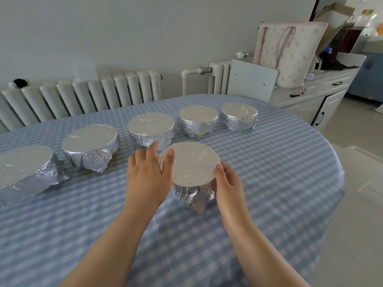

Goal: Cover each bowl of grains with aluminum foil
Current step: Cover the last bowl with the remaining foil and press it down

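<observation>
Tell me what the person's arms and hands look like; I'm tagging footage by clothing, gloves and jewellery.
Both forearms are bare as far as the frame shows: no sleeves visible. The left hand and right hand wear no gloves, and no rings, watch or bracelets show. Fingernails look short and unpainted.

Silver foil (192, 162) on six bowls — blue-and-white gingham tablecloth (269, 183), white radiator (83, 96), pale pink patterned bag (290, 56).
</observation>
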Tool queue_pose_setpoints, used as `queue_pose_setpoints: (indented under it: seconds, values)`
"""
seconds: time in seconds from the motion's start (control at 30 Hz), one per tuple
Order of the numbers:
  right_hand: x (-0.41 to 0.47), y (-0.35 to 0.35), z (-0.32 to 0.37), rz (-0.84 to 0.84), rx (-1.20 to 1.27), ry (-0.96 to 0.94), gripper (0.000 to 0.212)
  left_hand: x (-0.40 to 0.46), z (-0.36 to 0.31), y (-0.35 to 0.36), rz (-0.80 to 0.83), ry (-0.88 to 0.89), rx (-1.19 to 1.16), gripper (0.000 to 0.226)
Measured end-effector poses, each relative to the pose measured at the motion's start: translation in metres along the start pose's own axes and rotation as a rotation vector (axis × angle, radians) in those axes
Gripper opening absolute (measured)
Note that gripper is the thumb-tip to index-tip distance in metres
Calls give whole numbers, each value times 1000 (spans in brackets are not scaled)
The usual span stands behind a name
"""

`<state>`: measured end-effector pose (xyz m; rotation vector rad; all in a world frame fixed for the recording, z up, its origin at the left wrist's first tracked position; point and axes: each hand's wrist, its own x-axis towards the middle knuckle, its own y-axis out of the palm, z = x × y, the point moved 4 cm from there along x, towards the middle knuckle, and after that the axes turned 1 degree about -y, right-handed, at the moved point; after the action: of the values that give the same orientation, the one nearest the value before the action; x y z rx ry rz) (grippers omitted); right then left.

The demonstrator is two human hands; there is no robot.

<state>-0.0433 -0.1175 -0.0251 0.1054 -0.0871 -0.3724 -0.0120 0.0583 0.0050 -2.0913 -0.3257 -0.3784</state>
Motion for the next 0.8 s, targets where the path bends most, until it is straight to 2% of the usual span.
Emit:
queue_pose_setpoints:
  seconds: [0.03,0.13,0.23,0.3,0.47,0.8]
  values:
    - [0,-1,-2,-28,24,20,13,1,0,1,-17,39,16,81]
    - [-2,-2,-8,-72,-13,8,24,3,2,9,92,52,-151,71]
    - [-6,-4,-8,-87,-131,-35,26,5,6,20,242,-33,-460,71]
    - [-8,-5,-5,-97,-234,-50,25,5,8,24,260,-87,-558,72]
    - [-7,-2,-6,-156,-253,-6,24,4,7,26,237,-130,-579,77]
    - [3,1,-23,-233,70,149,20,2,7,26,229,-127,-569,75]
